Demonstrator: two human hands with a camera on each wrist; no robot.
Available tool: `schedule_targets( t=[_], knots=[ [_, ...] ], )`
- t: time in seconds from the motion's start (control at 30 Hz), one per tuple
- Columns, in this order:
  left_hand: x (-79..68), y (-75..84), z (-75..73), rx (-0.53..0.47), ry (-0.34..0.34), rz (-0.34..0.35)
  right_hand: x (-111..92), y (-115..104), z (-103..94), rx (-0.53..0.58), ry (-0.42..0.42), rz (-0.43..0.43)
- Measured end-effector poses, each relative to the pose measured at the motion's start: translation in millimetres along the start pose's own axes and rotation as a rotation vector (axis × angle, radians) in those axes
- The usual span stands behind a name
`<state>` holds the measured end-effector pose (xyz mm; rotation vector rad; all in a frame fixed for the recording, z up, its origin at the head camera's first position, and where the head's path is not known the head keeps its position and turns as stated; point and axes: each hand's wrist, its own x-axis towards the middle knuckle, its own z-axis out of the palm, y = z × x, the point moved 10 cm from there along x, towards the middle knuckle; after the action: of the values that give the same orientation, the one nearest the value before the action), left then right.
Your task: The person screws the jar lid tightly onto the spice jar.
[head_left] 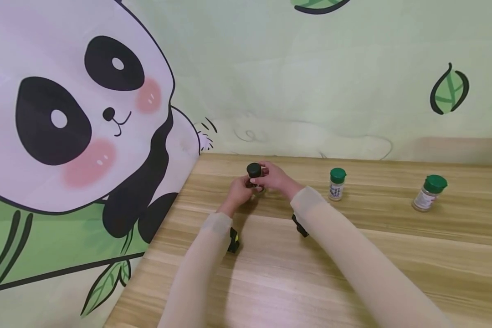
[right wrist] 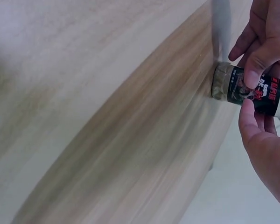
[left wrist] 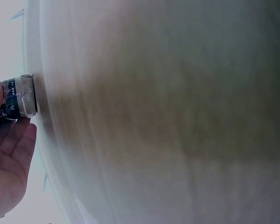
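Observation:
A spice jar [head_left: 254,170] with a black cap stands roughly upright between both hands at the table's far left. My left hand [head_left: 241,191] grips it from the left, its thumb against the dark label. From the right, my right hand [head_left: 274,176] grips the same jar, thumb in front and fingers round the back near the cap. In the right wrist view the jar [right wrist: 267,100] shows red and white lettering on a dark label. Its clear base [left wrist: 28,98] is right at the tabletop in the left wrist view.
Two more spice jars with green caps stand on the wooden table [head_left: 270,273] to the right: a nearer one [head_left: 337,184] and one farther right [head_left: 429,193]. A green backdrop [head_left: 270,91] with a panda drawing [head_left: 139,114] rises behind and left of the table.

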<state>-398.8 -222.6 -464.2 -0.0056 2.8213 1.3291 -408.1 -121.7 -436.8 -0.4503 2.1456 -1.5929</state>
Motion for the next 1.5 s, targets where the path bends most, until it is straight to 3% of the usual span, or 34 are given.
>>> schedule_targets(
  t=[0.27, 0.43, 0.7, 0.9, 1.2, 1.5],
  knots=[
    [-1.3, -0.1, 1.1, 0.017, -0.018, -0.003, 2.4, 1.2, -1.2, -0.061, -0.022, 0.014],
    [-0.7, 1.0, 0.4, 0.025, -0.020, 0.005, 2.8, -0.3, -1.1, -0.043, -0.020, 0.008],
    [-0.2, -1.7, 2.2, 0.030, -0.034, -0.011, 0.3, -2.9, -2.7, -0.103, 0.021, -0.005],
    [0.5, -0.6, 1.9, 0.026, -0.027, 0.005, -3.9, -5.1, -3.5, -0.065, 0.057, 0.000],
    [1.4, 0.2, 0.1, 0.035, -0.004, 0.021, -2.0, -2.2, -5.7, -0.101, 0.156, -0.025],
    [1.1, -0.3, -0.7, 0.037, 0.002, 0.019, -1.5, -0.3, -5.2, -0.073, 0.144, -0.026]
  ],
)
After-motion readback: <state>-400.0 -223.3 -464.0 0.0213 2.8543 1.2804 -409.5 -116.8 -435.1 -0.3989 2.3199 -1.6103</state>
